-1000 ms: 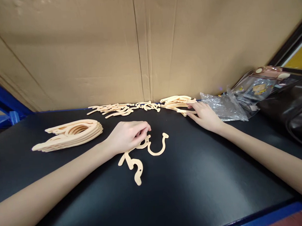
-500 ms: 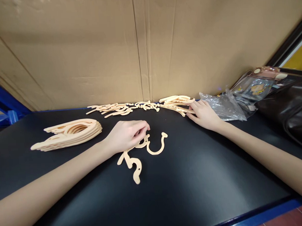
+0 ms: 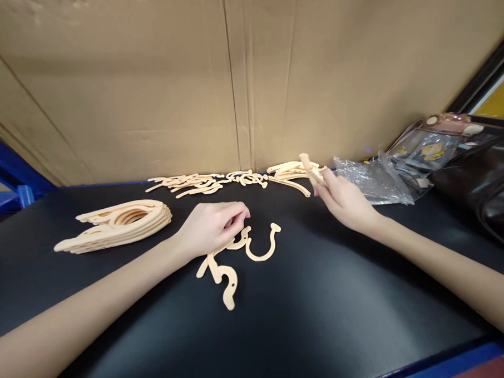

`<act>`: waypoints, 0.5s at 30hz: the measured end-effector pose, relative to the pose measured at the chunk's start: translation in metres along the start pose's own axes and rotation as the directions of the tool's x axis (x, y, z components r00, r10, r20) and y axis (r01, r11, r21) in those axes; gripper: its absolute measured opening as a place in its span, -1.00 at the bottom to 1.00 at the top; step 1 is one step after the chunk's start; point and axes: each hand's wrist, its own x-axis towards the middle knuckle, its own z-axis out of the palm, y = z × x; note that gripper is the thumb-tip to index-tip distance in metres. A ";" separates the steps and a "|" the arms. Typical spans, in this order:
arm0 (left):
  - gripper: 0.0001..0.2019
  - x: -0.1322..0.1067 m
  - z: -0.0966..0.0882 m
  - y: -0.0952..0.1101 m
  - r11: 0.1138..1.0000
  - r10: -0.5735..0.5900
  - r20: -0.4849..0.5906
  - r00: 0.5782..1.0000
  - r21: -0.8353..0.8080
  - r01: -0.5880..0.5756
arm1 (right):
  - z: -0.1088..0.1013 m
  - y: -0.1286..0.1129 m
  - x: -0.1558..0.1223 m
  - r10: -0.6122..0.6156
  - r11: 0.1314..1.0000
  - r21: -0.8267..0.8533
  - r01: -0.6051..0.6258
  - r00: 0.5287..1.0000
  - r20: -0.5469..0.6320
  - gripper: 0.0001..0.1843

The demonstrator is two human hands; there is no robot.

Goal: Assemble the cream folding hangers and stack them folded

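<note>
My right hand [image 3: 346,201] is closed round one end of a long beige hanger arm piece [image 3: 308,165], which it holds tilted up just in front of a pile of similar arm pieces [image 3: 288,179]. Near the middle of the table my left hand [image 3: 214,227] is closed, its fingertips pressed together; what they grip is hidden. Under and beside it lie beige hanger arm pieces [image 3: 228,290], one with a curled end. Just right of its fingers, a hook piece [image 3: 261,256] lies flat.
A stack of folded beige hangers [image 3: 124,222] lies on the black table [image 3: 324,319] at left. Loose thin pieces [image 3: 193,182] and small hooks [image 3: 249,178] lie along the cardboard wall [image 3: 147,93]. Clear plastic bags [image 3: 372,178] and a dark leather bag [image 3: 481,179] are at right.
My right hand has lifted a hanger arm piece off the back pile and drawn it slightly nearer. My left hand and the pieces by it look unchanged.
</note>
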 end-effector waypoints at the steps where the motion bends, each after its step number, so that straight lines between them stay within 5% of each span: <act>1: -0.76 0.000 0.000 0.000 1.000 -0.006 -0.002 1.000 0.002 0.006 | -0.002 -0.009 -0.004 -0.022 0.998 0.052 0.020 0.999 0.030 -0.77; 6: -0.78 0.000 -0.002 -0.001 1.000 -0.012 0.010 1.000 0.003 0.012 | -0.010 -0.050 -0.023 -0.253 0.956 0.190 0.224 0.957 0.145 -0.75; 15: -0.77 0.001 -0.001 -0.002 0.999 -0.032 0.025 0.999 -0.033 0.033 | -0.014 -0.068 -0.035 -0.320 0.938 0.193 0.287 0.932 0.171 -0.67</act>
